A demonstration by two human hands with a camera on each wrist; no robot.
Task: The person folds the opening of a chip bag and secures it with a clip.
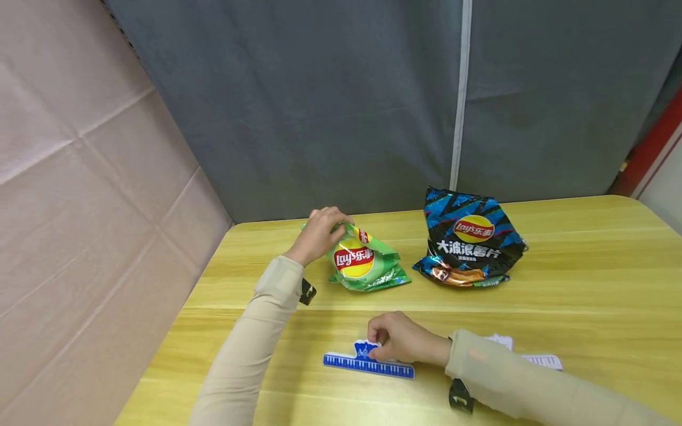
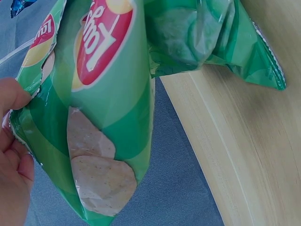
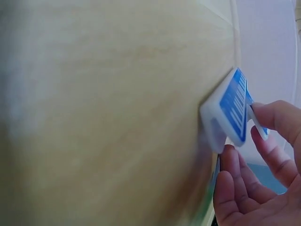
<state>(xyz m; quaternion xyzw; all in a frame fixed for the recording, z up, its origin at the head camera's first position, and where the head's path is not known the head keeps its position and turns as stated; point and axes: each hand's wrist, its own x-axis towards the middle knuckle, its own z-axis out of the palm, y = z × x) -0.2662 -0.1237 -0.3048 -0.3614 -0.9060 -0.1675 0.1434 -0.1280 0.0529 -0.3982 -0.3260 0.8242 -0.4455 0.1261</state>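
Observation:
A green chip bag (image 1: 367, 266) stands on the table, its upper edge folded over. My left hand (image 1: 321, 234) pinches that top edge between thumb and fingers; the left wrist view shows the thumb on the crimped seam of the bag (image 2: 117, 122). Closer to me, my right hand (image 1: 402, 338) pinches the handle tab of a blue clip (image 1: 367, 365) with a piano-key pattern. In the right wrist view the thumb and a finger grip the tab of the clip (image 3: 235, 106), and the other fingers are curled below it.
A black and blue chip bag (image 1: 471, 242) stands at the back right of the wooden table (image 1: 597, 266). Partly behind the right sleeve lies a white and pale purple clip (image 1: 543, 361). A grey curtain (image 1: 319, 106) hangs behind the table, and a pale wall (image 1: 96, 225) rises on the left.

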